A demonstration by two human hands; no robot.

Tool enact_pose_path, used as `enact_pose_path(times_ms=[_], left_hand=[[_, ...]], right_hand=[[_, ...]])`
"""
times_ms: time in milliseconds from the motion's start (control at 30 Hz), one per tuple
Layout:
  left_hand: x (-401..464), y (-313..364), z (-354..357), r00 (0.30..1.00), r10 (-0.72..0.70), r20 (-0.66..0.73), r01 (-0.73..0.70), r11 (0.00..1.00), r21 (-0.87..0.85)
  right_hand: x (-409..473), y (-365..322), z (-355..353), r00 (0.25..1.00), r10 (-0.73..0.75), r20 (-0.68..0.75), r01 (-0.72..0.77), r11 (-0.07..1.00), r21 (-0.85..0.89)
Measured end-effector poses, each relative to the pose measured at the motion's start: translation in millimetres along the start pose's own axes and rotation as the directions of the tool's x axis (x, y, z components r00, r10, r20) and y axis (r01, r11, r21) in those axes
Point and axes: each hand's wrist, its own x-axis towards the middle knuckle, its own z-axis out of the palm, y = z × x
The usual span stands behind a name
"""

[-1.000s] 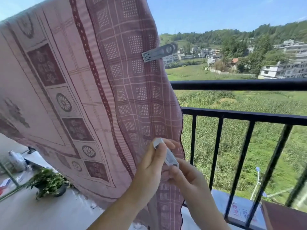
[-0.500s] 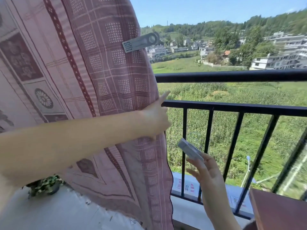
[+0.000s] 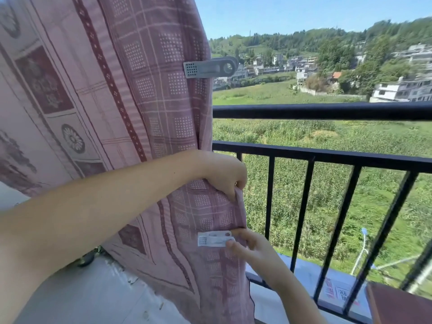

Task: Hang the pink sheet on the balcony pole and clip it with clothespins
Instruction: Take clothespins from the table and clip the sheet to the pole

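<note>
The pink patterned sheet [image 3: 112,94] hangs down the left half of the view and hides the pole above. A grey clothespin [image 3: 210,67] grips its right edge high up. My left hand [image 3: 222,175] pinches the sheet's right edge at mid height, beside the black railing [image 3: 327,111]. Lower down, my right hand [image 3: 254,251] holds a white clothespin [image 3: 214,239] whose jaws lie across the sheet's edge.
The black railing's vertical bars [image 3: 304,218] run along the right, with fields and houses beyond. A brown board [image 3: 402,305] sits at the bottom right. A potted plant [image 3: 87,258] peeks out under the sheet on the grey floor [image 3: 81,295].
My left hand closed on the sheet's edge. My right hand moved left from beside the railing and brought the white clothespin onto the edge below my left hand.
</note>
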Motion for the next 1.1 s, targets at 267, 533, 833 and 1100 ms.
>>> enact_pose_path(times_ms=[267, 533, 833, 1100], left_hand=[[-19.1, -3.0, 75.2, 0.922, 0.381, 0.062, -0.295, 0.591, 0.751], [-11.6, 13.0, 74.2, 0.978, 0.135, 0.160, -0.205, 0.774, 0.599], [8.6, 8.8, 77.5, 0.987, 0.041, 0.154, -0.103, 0.899, 0.425], [4.6, 9.7, 84.1, 0.995, 0.083, 0.059, -0.101, 0.885, 0.456]], right_hand=[[-7.9, 13.5, -6.9, 0.986, 0.064, 0.153, -0.073, 0.996, 0.048], [-34.7, 20.9, -17.5, 0.991, 0.118, 0.063, -0.122, 0.989, 0.080], [-31.3, 6.3, -43.8, 0.932, -0.277, -0.234, 0.079, 0.786, -0.613], [15.2, 6.4, -5.5, 0.979, -0.195, -0.060, 0.098, 0.709, -0.699]])
